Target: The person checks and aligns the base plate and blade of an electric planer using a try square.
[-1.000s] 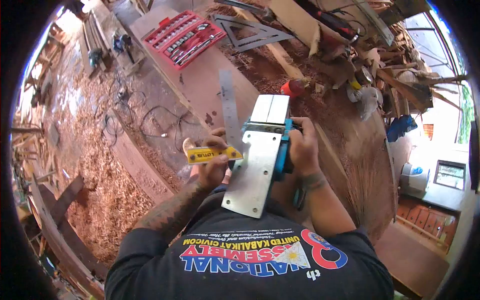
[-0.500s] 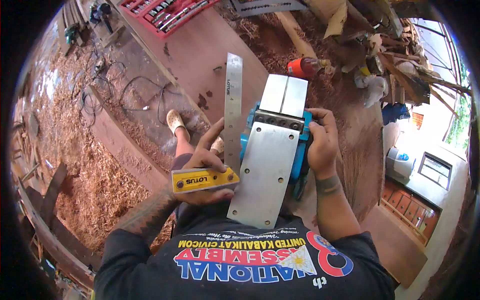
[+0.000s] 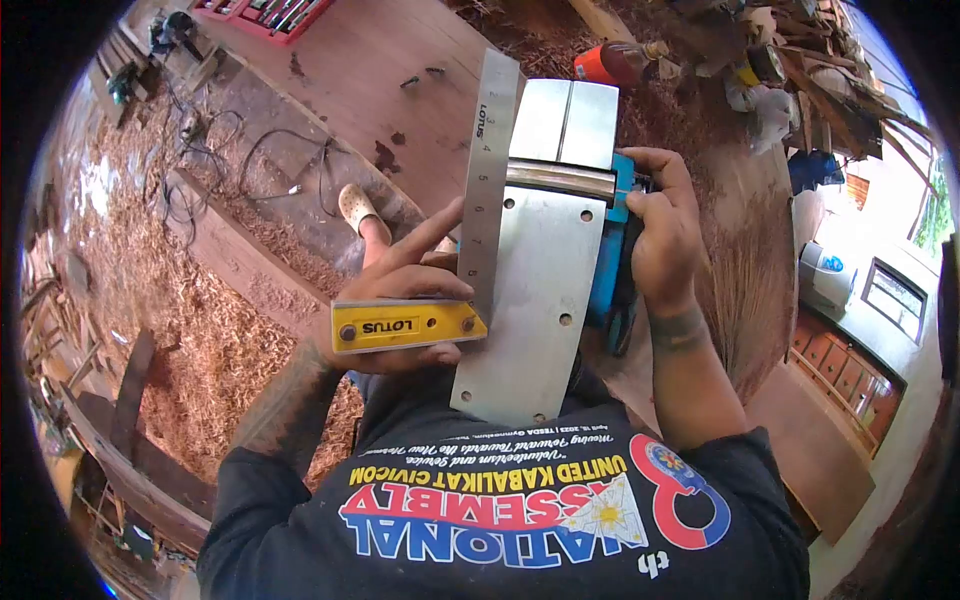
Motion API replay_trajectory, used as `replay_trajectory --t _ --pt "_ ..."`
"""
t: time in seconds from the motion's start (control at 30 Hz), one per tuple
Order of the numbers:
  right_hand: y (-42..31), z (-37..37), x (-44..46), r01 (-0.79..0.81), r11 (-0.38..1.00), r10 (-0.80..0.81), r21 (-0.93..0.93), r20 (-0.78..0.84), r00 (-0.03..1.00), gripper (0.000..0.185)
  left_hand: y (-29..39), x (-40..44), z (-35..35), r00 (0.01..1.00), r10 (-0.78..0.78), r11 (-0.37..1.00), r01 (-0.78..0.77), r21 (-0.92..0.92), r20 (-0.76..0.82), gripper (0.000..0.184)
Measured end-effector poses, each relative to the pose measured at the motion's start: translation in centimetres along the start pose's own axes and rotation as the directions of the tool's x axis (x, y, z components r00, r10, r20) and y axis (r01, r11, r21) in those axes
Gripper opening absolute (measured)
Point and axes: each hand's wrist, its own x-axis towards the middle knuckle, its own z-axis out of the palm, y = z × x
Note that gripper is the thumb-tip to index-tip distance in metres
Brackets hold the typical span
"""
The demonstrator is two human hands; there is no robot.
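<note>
An electric planer (image 3: 535, 290) lies sole up against my body, with a teal housing and a silver two-part sole. Between the plates shows its cutter drum (image 3: 565, 178), a smooth metal face turned up. My left hand (image 3: 415, 278) grips a try square (image 3: 385, 328) by its yellow stock, index finger stretched along the steel blade. That ruled blade runs along the planer's left edge, overlapping it in this view; I cannot tell whether they touch. At the drum's right end, my right hand (image 3: 668, 235) is closed on the teal side, thumb by the drum.
Wide boards (image 3: 350, 100) stretch ahead, with a red socket set case (image 3: 285, 25) on them. A bottle with a red label (image 3: 610, 62) lies beyond the planer. Wood shavings (image 3: 190, 330) cover the floor at left, where black cords (image 3: 290, 140) trail. Scrap wood is piled at upper right.
The cutter drum has turned: its row of bolts has given way to a smooth face. The square's blade has shifted right onto the planer's left edge. The planer sits slightly higher in view.
</note>
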Motion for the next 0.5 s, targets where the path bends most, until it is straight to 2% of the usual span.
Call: replay_trajectory --t 0.1,0.17,0.27,0.37,0.5 --pt "0.1 0.0 0.2 -0.006 0.998 0.007 0.057 -0.004 1.0 0.037 0.0 0.2 0.6 1.0 -0.003 0.981 0.002 -0.196 -0.004 0.059" --pt "0.2 0.0 0.1 0.002 0.997 -0.001 0.08 -0.003 1.0 0.036 0.0 0.4 0.6 0.999 0.047 0.982 -0.043 -0.184 0.016 0.059" --pt "0.9 -0.4 0.1 0.152 0.981 -0.152 -0.121 0.012 0.988 0.03 0.0 0.3 0.6 0.998 0.06 0.986 -0.053 -0.161 0.034 0.056" --pt "0.0 0.6 0.2 -0.079 0.976 0.097 0.205 -0.078 0.992 0.024 0.7 0.3 0.5 0.999 -0.017 0.994 0.023 -0.109 0.052 0.05" --pt "1.0 0.3 0.4 -0.055 0.991 0.063 0.126 -0.067 0.996 0.021 0.7 0.9 0.3 0.995 -0.003 0.999 0.008 -0.053 0.104 0.049"
